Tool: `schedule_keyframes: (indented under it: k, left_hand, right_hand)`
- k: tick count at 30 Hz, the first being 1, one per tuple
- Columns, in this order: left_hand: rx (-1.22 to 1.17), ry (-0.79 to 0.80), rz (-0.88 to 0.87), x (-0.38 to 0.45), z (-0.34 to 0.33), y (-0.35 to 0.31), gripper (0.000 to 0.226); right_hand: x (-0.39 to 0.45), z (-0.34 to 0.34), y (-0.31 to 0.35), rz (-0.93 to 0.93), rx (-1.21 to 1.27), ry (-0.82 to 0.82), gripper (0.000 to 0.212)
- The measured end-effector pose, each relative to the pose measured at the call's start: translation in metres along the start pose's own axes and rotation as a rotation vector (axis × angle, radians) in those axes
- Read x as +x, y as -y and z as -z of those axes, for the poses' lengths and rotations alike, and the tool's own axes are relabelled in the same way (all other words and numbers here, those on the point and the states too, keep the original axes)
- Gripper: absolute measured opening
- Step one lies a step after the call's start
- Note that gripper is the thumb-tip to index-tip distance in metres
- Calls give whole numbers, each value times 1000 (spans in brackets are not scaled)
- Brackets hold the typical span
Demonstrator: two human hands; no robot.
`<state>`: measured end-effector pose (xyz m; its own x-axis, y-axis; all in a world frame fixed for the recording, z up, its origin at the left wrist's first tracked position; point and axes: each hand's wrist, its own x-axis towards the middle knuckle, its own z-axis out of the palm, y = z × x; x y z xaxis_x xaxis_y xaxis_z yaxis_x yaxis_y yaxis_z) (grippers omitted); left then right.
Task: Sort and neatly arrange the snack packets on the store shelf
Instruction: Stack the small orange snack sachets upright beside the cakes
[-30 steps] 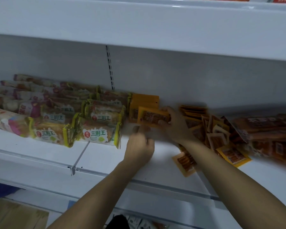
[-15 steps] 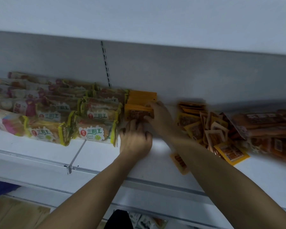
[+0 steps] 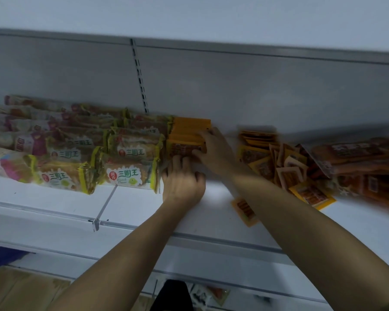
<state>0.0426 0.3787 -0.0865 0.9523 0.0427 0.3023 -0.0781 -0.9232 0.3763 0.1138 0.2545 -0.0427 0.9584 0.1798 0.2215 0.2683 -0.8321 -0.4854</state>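
- White shelf point(image 3: 54, 205) carries rows of yellow-edged cake packets point(image 3: 128, 176) on the far left, lined up neatly.
- Next, an upright stack of orange packets point(image 3: 190, 131) stands just beside those cakes.
- Left hand point(image 3: 182, 182) sits at the stack's near foot, fingers curled; whether it holds anything, can't tell.
- Right hand point(image 3: 213, 149) pinches the front orange packet point(image 3: 182, 149) against the stack.
- Further right, a loose orange pile point(image 3: 283, 167) sprawls, with blurred larger packs point(image 3: 357, 158) beyond.

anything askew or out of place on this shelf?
Yes. The small orange packets right of the hands lie in a jumbled heap at mixed angles, unlike the neat orange stack. One stray packet lies alone near the shelf's front edge, partly under the right forearm.
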Motion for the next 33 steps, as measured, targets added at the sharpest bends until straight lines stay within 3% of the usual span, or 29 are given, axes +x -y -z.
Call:
schedule_keyframes:
  k: [10,13,15,17,20,26,33]
  left_hand:
    - [-88,22,6,1,5,0,50]
    - [-107,-19,-16,0,4,0,48]
    - [-112,-71,-28,0,2,1,46]
    - [-108,-110,-42,0,1,1,45]
    - [-108,-152,-62,-1,0,2,47]
    - [-89,-186,-97,-3,3,-1,40]
    - [-209,-183,-215,-5,8,-3,45]
  right_hand:
    - [-14,23,-5,9,-40,-49,53]
    - [-18,48,-27,13,-197,-131,46]
    - [-14,68,-50,-79,-381,-158,50]
    - [-6,83,-69,-213,-520,-55,61]
    - [7,87,-84,-347,-520,115,74]
    - [19,81,-99,-225,-521,141,45]
    - [-6,87,-115,-1,-419,-93,31]
